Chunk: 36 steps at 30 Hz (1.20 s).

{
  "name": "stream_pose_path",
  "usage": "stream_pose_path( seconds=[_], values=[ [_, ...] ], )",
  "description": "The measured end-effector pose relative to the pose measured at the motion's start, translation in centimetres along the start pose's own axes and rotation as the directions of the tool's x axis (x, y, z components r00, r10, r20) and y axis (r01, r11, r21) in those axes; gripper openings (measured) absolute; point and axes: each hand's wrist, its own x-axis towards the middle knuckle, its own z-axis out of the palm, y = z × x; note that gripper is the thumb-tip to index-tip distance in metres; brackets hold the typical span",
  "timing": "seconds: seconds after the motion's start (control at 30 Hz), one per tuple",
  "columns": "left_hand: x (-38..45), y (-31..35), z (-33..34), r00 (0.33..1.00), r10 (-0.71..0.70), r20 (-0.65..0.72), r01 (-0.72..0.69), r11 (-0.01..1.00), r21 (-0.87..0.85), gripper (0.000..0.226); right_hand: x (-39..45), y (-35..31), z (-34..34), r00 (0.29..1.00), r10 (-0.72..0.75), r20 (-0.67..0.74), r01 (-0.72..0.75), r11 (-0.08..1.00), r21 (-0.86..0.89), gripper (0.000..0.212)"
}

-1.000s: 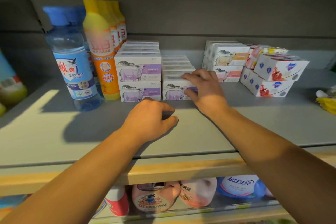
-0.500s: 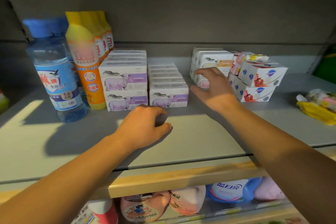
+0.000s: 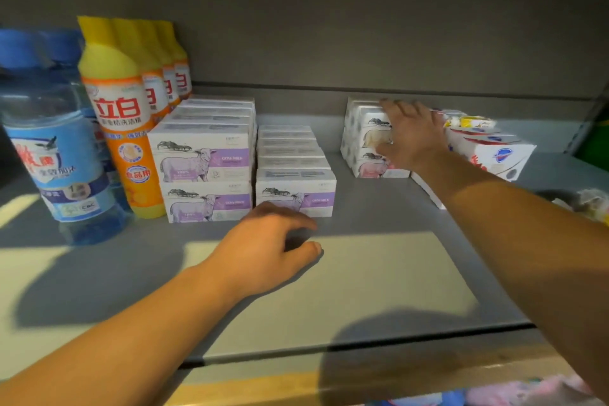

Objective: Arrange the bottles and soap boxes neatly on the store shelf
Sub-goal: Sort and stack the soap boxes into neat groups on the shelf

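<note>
On the grey shelf (image 3: pixel 379 273) stand blue-capped bottles (image 3: pixel 52 142) at the far left and a row of orange bottles (image 3: pixel 122 128) beside them. White soap boxes with purple sheep labels form a double stack (image 3: pixel 204 168) and a lower single row (image 3: pixel 295 181). Further right is a stack of white boxes with orange and pink labels (image 3: pixel 365 145). My right hand (image 3: pixel 412 135) reaches over that stack with fingers spread, touching its front. My left hand (image 3: pixel 270 247) rests loosely curled on the shelf in front of the low purple row, holding nothing.
White boxes with blue shield logos (image 3: pixel 494 152) lie askew right of the orange-label stack, with a yellow packet (image 3: pixel 471 122) on top. Loose packets (image 3: pixel 593 204) sit at the far right. A wooden shelf edge (image 3: pixel 263 386) runs along the front.
My right hand has left the low purple row and moved right and back onto the orange-label stack, fingers spreading. My left hand stays in place. The camera has moved closer.
</note>
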Motion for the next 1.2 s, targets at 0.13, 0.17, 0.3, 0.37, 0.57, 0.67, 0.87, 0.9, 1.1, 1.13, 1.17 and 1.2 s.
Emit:
stream_pose_path(
  seconds=[0.13, 0.17, 0.3, 0.37, 0.57, 0.67, 0.87, 0.9, 1.1, 1.13, 1.17, 1.2],
  values=[
    [0.1, -0.3, 0.2, 1.000, 0.000, 0.026, -0.001, 0.999, 0.032, 0.058, 0.9, -0.1, 0.5, 0.996, -0.021, -0.090, 0.018, 0.999, -0.028, 0.077],
    [0.2, -0.4, 0.2, 1.000, -0.001, 0.026, 0.001, 1.000, 0.024, 0.058, 0.9, -0.1, 0.5, 0.993, -0.025, -0.112, 0.021, 0.999, -0.034, 0.075],
    [0.2, -0.3, 0.0, 1.000, -0.014, 0.026, 0.014, 1.000, -0.019, 0.053, 0.2, -0.5, 0.4, 0.981, -0.023, -0.192, 0.020, 1.000, -0.017, 0.066],
    [0.1, -0.1, -0.1, 0.999, -0.036, 0.025, 0.037, 0.998, -0.049, 0.048, -0.3, -1.1, -0.3, 0.980, -0.037, -0.197, 0.042, 0.999, 0.019, 0.058],
    [-0.1, 0.3, -0.7, 0.988, -0.150, -0.044, 0.136, 0.965, -0.222, 0.032, -5.1, -3.6, -4.8, 0.953, -0.119, -0.277, 0.213, 0.916, 0.339, 0.052],
    [-0.2, 0.2, -1.9, 0.926, -0.276, -0.258, 0.148, 0.893, -0.425, 0.025, -8.6, -5.4, -6.8, 0.982, -0.039, -0.184, 0.135, 0.825, 0.548, 0.051],
    [-1.1, 0.6, -3.3, 0.957, -0.221, -0.186, 0.054, 0.770, -0.635, 0.031, -14.0, -9.4, -7.4, 0.994, -0.105, -0.019, 0.087, 0.695, 0.714, 0.047],
    [-1.1, 0.8, -3.3, 0.965, -0.200, -0.168, 0.047, 0.766, -0.641, 0.028, -14.4, -9.9, -7.2, 0.993, -0.121, -0.005, 0.088, 0.688, 0.720, 0.046],
    [-1.3, 0.7, -3.4, 0.961, -0.253, -0.109, 0.104, 0.699, -0.707, 0.022, -17.1, -10.9, -5.9, 0.992, 0.005, -0.125, 0.099, 0.578, 0.810, 0.050],
    [-1.2, 0.7, -3.4, 0.954, -0.285, -0.090, 0.131, 0.669, -0.732, 0.015, -17.8, -10.6, -5.4, 0.995, 0.024, -0.100, 0.073, 0.525, 0.848, 0.056],
    [-1.1, 0.8, -3.3, 0.946, -0.320, -0.055, 0.163, 0.613, -0.774, 0.010, -18.4, -10.4, -5.0, 0.999, 0.033, -0.039, 0.021, 0.430, 0.903, 0.062],
    [-1.0, 0.8, -3.3, 0.935, -0.355, -0.010, 0.196, 0.537, -0.821, 0.011, -19.0, -10.2, -4.5, 0.999, 0.025, 0.034, -0.040, 0.311, 0.950, 0.067]
  ],
)
